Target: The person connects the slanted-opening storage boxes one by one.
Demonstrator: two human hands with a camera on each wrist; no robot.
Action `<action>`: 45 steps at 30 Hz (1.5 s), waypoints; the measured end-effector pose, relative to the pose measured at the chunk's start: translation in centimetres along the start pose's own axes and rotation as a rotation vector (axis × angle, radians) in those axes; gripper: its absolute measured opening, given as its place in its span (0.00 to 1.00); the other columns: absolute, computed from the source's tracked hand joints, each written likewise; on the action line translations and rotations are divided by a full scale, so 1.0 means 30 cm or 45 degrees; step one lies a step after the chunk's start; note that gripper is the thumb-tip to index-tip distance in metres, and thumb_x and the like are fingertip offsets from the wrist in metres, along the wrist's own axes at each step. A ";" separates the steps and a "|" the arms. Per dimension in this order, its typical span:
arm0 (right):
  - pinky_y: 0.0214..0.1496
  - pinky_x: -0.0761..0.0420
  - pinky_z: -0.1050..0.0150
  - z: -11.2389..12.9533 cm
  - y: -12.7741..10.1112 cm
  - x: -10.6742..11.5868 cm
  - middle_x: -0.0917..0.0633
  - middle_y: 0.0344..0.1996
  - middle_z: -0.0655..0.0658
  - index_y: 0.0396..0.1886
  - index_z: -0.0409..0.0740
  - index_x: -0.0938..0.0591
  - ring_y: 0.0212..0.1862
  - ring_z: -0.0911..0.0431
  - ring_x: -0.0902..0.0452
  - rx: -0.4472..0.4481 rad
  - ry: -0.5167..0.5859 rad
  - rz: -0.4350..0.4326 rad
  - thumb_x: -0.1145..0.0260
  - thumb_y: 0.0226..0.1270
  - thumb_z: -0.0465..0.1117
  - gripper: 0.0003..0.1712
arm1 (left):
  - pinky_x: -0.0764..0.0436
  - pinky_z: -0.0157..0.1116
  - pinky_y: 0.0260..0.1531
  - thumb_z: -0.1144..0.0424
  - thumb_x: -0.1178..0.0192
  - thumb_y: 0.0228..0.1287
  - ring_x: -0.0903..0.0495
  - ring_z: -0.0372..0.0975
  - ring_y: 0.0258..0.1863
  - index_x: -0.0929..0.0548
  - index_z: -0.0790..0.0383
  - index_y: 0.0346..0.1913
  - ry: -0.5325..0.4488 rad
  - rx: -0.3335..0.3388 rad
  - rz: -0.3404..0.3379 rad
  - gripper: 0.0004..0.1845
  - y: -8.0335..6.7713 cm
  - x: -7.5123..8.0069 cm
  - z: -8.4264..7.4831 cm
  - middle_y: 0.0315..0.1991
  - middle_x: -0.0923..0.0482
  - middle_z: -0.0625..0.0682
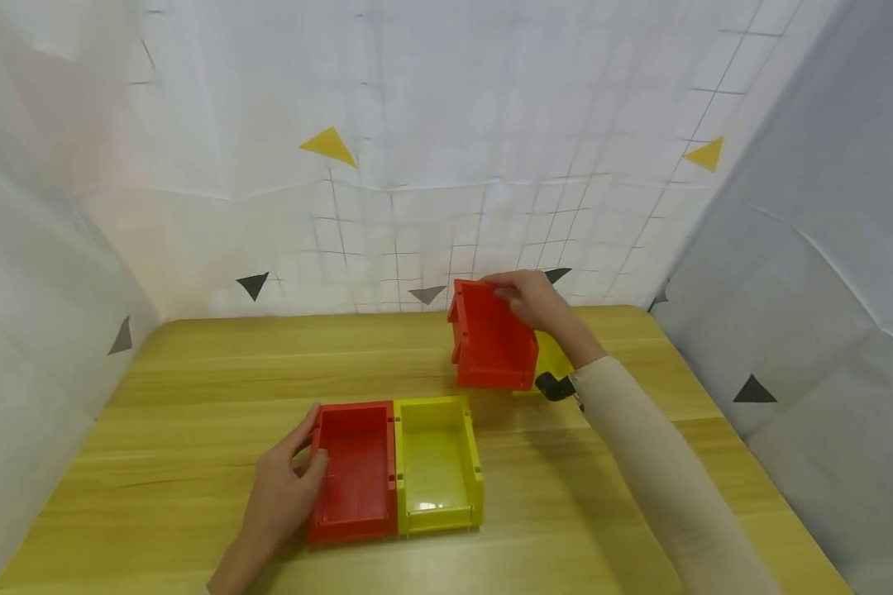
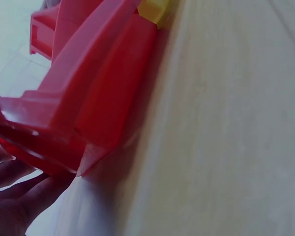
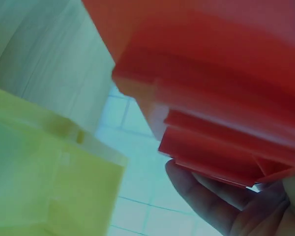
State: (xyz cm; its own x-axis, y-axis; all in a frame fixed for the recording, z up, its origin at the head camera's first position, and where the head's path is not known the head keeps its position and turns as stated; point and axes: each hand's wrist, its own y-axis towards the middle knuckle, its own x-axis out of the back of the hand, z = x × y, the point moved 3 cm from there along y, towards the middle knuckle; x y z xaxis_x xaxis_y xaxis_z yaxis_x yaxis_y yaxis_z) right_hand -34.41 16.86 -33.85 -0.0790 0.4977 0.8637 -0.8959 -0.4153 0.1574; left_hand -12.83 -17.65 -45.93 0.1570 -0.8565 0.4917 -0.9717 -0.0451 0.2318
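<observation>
Red plastic fills our view: our right hand has its grip curled over the top edge of a red bin, which is tipped up on its side at the far part of the wooden desk. The right wrist view shows our fingers wrapped under the bin's stepped rim. Just behind that grip, partly hidden by the bin and our wrist, sits a yellow bin.

Nearer to us, our left hand rests against the outer wall of a second red bin, thumb hooked over its rim and fingers lightly bent along the side; the grip is loose rather than clamped. Touching that bin on the side away from the left grip stands a second yellow bin, both lying open side up, flat on the desk.

A white gridded backdrop with yellow and dark triangles rises beyond the right grip.
</observation>
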 end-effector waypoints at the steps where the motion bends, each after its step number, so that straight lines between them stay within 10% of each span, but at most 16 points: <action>1: 0.41 0.21 0.61 0.010 -0.012 0.007 0.19 0.42 0.49 0.57 0.50 0.20 0.39 0.53 0.25 0.012 0.001 0.005 0.47 0.67 0.29 0.22 | 0.20 0.38 0.37 0.68 0.45 0.64 0.28 0.44 0.57 0.39 0.43 0.70 0.004 -0.007 -0.005 0.33 0.001 0.002 0.000 0.64 0.34 0.46; 28: 0.35 0.20 0.63 0.101 -0.303 0.043 0.19 0.39 0.53 0.54 0.52 0.19 0.35 0.56 0.25 0.186 -0.023 -0.044 0.46 0.64 0.27 0.24 | 0.18 0.38 0.34 0.63 0.45 0.66 0.27 0.48 0.56 0.39 0.36 0.69 -0.076 0.058 0.066 0.32 0.009 0.021 0.024 0.66 0.37 0.45; 45: 0.35 0.19 0.64 0.111 -0.384 -0.033 0.17 0.40 0.52 0.54 0.52 0.18 0.35 0.54 0.24 0.086 0.048 -0.010 0.42 0.63 0.26 0.24 | 0.19 0.39 0.37 0.63 0.45 0.66 0.28 0.46 0.57 0.39 0.37 0.69 -0.039 0.038 0.047 0.31 0.010 0.032 0.032 0.65 0.36 0.45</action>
State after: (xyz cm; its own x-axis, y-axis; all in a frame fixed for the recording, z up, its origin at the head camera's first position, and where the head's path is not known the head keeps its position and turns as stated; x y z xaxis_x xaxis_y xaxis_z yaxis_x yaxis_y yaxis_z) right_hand -22.57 18.61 -34.91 -0.0894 0.5293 0.8437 -0.8652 -0.4610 0.1975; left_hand -13.13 -18.98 -46.18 0.1160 -0.8731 0.4736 -0.9816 -0.0280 0.1888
